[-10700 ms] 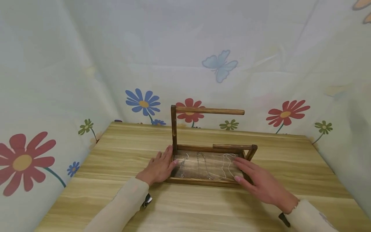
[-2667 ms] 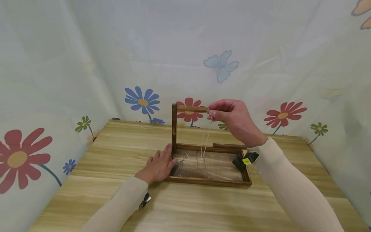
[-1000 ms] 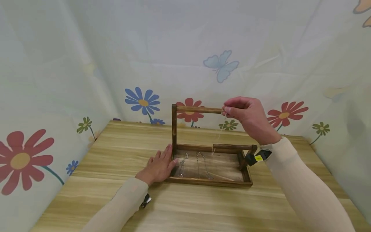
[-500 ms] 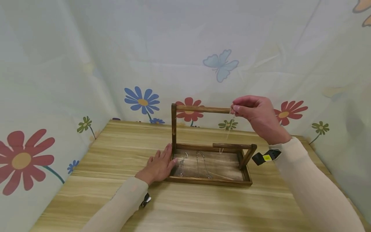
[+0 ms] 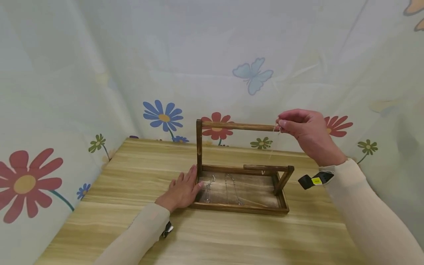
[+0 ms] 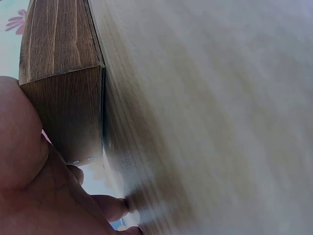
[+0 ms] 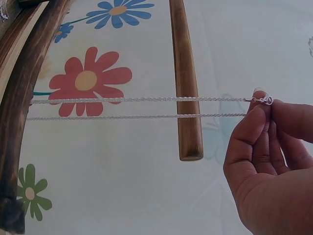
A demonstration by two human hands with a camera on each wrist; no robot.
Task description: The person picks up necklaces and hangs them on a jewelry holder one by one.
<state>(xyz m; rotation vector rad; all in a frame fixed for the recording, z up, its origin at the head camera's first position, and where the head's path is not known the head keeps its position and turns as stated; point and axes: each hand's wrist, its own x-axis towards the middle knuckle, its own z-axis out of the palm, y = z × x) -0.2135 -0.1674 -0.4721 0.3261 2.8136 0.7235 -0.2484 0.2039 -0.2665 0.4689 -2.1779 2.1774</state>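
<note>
My right hand [image 5: 308,134] pinches a thin silver chain necklace [image 7: 137,99] by its clasp end, between thumb and fingertips. It is at the free right end of the stand's upper bar [image 5: 241,126]. The doubled chain hangs down; in the head view, the lower bar [image 5: 265,168] partly hides it. In the right wrist view, both strands cross in front of the upper bar. Against the left end of the wooden jewelry stand's tray [image 5: 238,208] rests my left hand [image 5: 180,189], fingers extended along the outside, thumb at the rim.
Inside the tray lie two more silver necklaces, a bunched one [image 5: 208,189] at left and a looped one [image 5: 235,190] near the middle. The stand is on a wood-grain table [image 5: 212,235]. Behind hangs a flower-printed cloth [image 5: 185,55].
The necklace, lying in the tray's right part in the oldest frame, has since been lifted. My right hand has carried it rightward along the upper bar to its end. The left hand stays put.
</note>
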